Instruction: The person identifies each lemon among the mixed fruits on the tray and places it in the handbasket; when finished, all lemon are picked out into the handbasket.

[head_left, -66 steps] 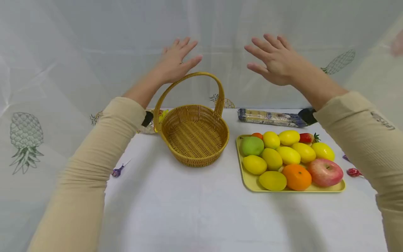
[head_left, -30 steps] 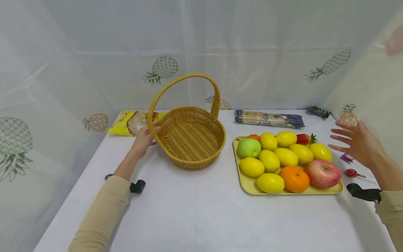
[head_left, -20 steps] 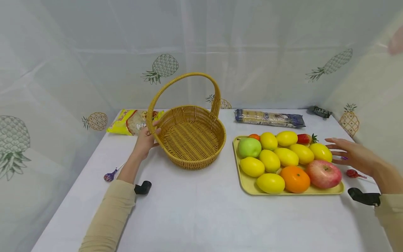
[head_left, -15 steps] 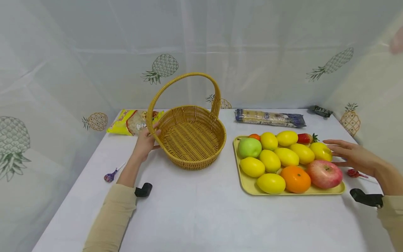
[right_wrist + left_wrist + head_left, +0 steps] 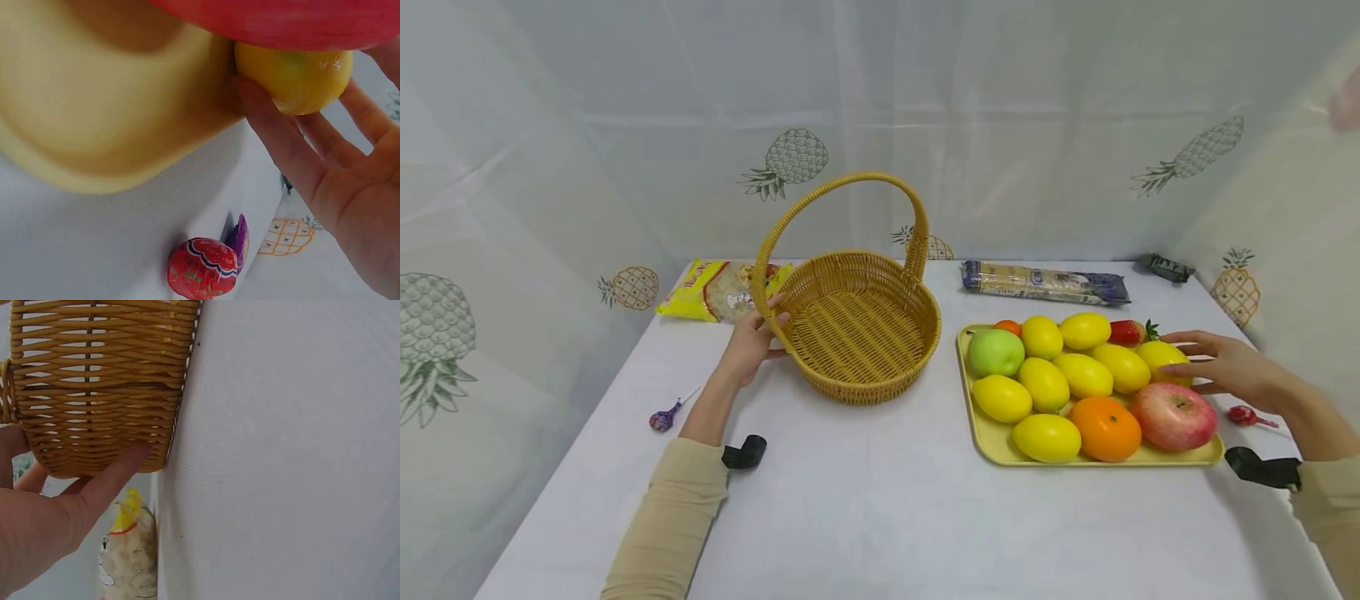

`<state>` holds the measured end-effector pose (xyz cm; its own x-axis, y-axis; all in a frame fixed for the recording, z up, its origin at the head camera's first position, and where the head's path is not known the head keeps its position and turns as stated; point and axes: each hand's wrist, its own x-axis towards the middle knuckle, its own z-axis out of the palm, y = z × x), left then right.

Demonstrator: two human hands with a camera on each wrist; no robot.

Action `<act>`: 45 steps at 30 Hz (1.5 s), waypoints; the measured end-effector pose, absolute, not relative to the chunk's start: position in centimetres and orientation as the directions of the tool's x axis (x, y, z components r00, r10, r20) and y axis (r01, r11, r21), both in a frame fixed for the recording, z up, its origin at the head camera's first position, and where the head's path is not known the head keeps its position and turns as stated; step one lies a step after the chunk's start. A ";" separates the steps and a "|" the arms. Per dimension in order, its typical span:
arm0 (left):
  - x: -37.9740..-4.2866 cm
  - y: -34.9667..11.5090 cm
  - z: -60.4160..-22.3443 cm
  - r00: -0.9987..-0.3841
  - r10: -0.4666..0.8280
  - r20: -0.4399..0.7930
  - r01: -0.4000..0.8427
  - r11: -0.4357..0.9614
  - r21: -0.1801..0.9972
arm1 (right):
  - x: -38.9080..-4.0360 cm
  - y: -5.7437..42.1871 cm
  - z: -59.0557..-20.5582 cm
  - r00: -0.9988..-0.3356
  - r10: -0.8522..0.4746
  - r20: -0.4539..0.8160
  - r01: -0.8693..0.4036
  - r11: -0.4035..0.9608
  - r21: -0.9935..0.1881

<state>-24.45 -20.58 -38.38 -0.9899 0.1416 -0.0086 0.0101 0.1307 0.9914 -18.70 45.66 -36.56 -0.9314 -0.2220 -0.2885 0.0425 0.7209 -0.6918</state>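
Note:
In the head view my left hand (image 5: 748, 346) holds the left side of a golden wicker basket (image 5: 857, 390) by the foot of its tall handle. The left wrist view shows the thumb (image 5: 119, 475) against the woven wall, with the other fingers partly hidden round the far side. At the right end of a yellow tray (image 5: 988, 433), my right hand (image 5: 1232, 367) grips a lemon (image 5: 1159, 357). Seen from the right wrist, thumb and fingers lie on either side of that lemon (image 5: 297, 81), under the red apple (image 5: 287, 25).
The tray also bears several lemons (image 5: 1048, 437), a green apple (image 5: 996, 352), an orange (image 5: 1105, 427) and a strawberry (image 5: 1126, 332). Behind stand a yellow snack bag (image 5: 718, 292) and a long wrapped pack (image 5: 1045, 282). Lollipops lie left (image 5: 664, 418) and right (image 5: 1246, 416).
Both raised hands have come down, the left to the basket's side, the right to the tray's right end. The right fingers have since moved left and closed round the lemon.

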 end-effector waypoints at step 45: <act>-24.2 -19.2 -38.1 -0.993 0.114 -0.045 -0.038 0.066 0.997 | -27.3 4.8 -34.8 -0.798 -0.503 -0.333 0.223 0.267 -0.938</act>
<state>-24.15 -19.24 -38.11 -0.9925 0.1135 -0.0451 -0.0377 0.0662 0.9971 -27.30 4.83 -34.80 -0.7978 -0.5028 -0.3327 0.2229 0.2667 -0.9376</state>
